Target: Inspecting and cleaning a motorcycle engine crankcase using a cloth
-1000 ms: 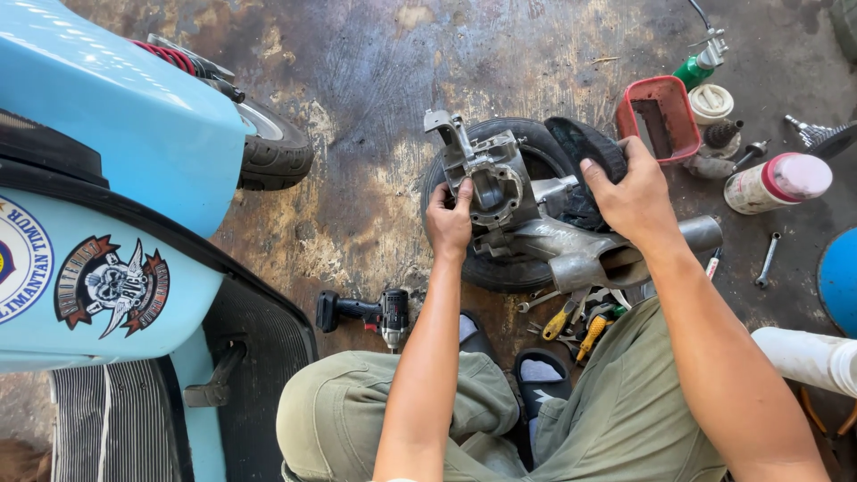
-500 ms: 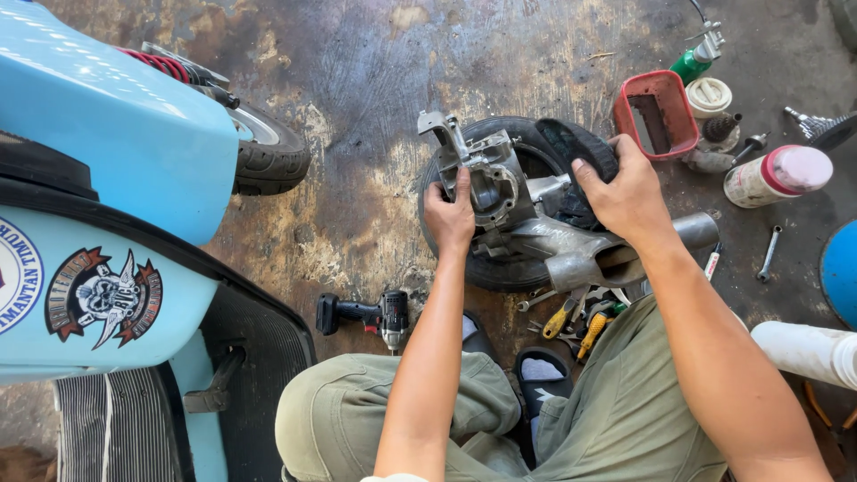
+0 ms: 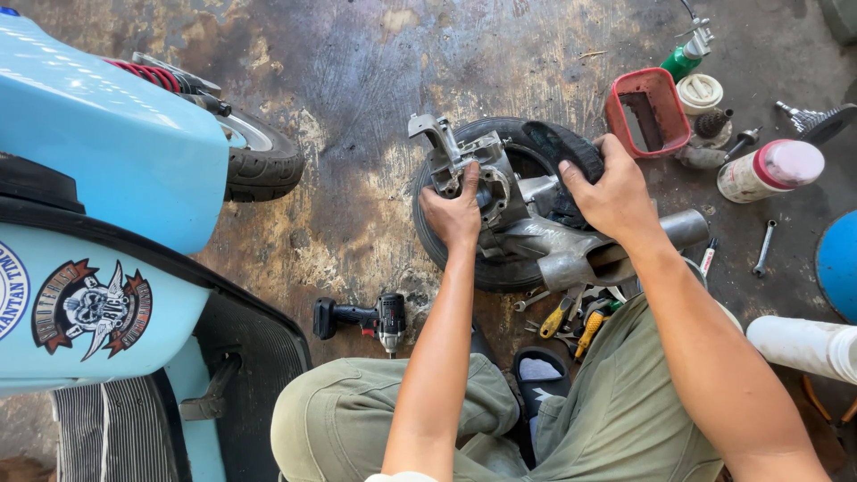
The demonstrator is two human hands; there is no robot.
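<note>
While my left hand (image 3: 457, 212) grips the engine casing (image 3: 486, 183) on the floor before my knees, my right hand (image 3: 611, 192) clamps the tyre (image 3: 544, 143). I judge I'm steadying the wheel assembly; next calls for a firm, even pull.

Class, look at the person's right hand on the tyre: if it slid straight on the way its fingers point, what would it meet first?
Probably the red tray, up and right of the right hand; bare floor lies between, though depth is unclear.
</note>
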